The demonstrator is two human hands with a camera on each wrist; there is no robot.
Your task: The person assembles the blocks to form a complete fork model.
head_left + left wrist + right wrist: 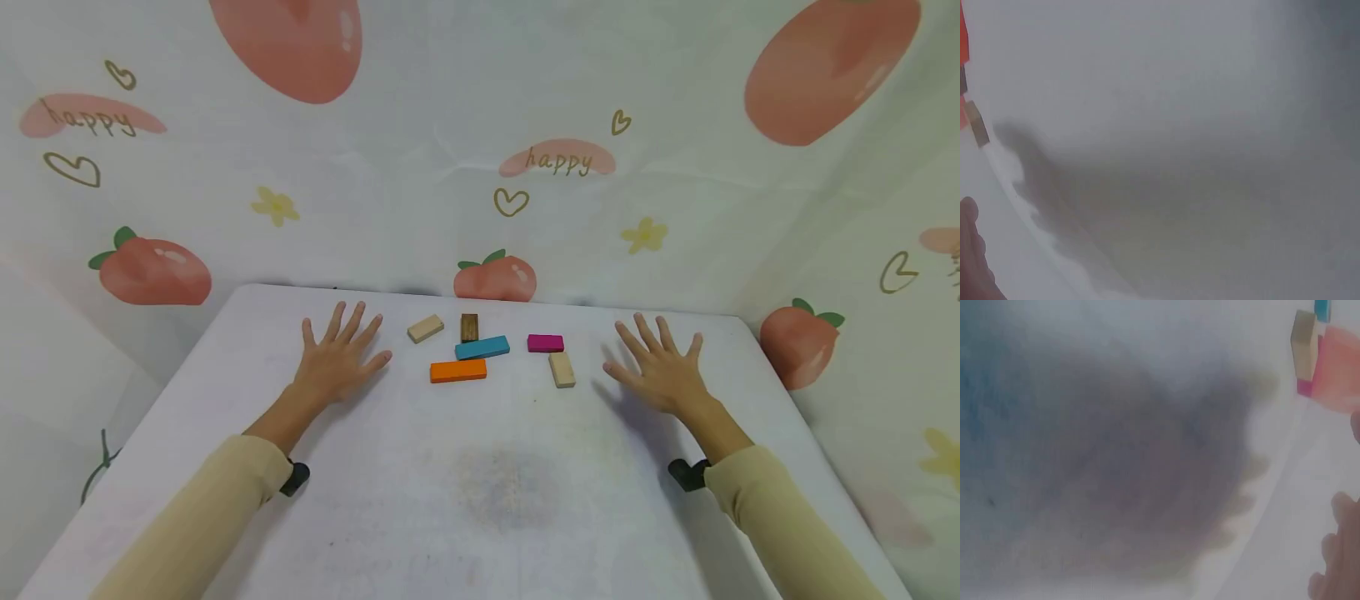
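Observation:
My left hand (pixel 332 360), fingers spread straight, is over the table's left side and holds nothing. Over on the right, my right hand (pixel 663 371) is spread the same way, also holding nothing. Between them lie small blocks: a pale wooden block (pixel 426 328) nearest the left hand, a dark brown block (pixel 469 327), a blue block (pixel 482 347), an orange block (pixel 458 371), a magenta block (pixel 545 343) and a second pale wooden block (pixel 562 370) nearest the right hand. In the wrist views only finger edges show, with hand shadows on the table.
A white table (pixel 495 550) with a faint dark smudge stretches toward me. Behind it hangs a white curtain (pixel 420 158) printed with peaches, hearts and flowers. Dark wrist straps (pixel 296 479) show at both sleeve cuffs. A thin dark cord (pixel 105 460) is at the left edge.

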